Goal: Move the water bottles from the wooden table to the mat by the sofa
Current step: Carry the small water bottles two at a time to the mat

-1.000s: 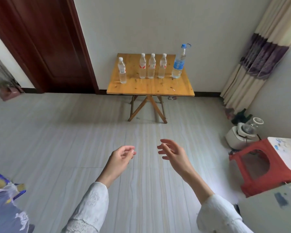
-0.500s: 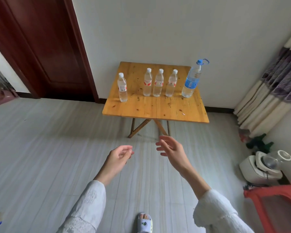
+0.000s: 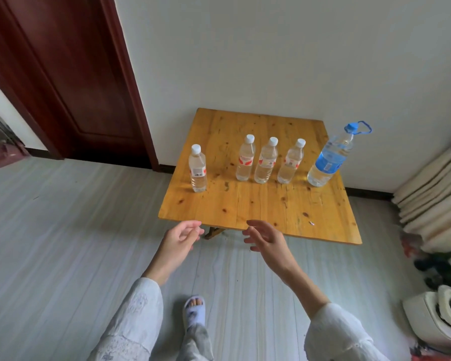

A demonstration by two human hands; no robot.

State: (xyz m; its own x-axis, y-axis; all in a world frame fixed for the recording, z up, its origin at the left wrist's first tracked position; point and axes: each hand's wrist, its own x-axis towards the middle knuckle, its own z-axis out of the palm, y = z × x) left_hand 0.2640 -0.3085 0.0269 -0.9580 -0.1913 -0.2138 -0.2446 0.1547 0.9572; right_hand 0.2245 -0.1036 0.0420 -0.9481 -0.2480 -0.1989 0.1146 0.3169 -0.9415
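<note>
Five water bottles stand upright on the wooden table [image 3: 261,204], all on its far half, toward the wall. Lone small bottle [image 3: 198,168] sits nearest the table's left edge, apart from the others. Three small bottles form a tight row near the table's middle: left of row [image 3: 245,158], centre [image 3: 266,161], right [image 3: 290,162]; whether these three touch one another cannot be told from this angle. Large bottle [image 3: 328,158], blue label and blue cap with a loop handle, stands at the table's right edge, just beyond the row. Left hand [image 3: 179,239] is held in the air just short of the table's near edge, off its left corner, fingers loosely curled toward the thumb, half closed, holding nothing and touching nothing. Right hand [image 3: 267,238] is level with the near edge, its fingertips overlapping that edge in view; contact with the wood is uncertain, more likely it is above the edge. Its fingers are spread and slightly bent, wide apart, empty. Every bottle is well apart from both hands, across the bare near half of the table. White sleeves cover both forearms. One foot in a pale slipper [image 3: 194,310] rests on the grey floor, short of the table.
</note>
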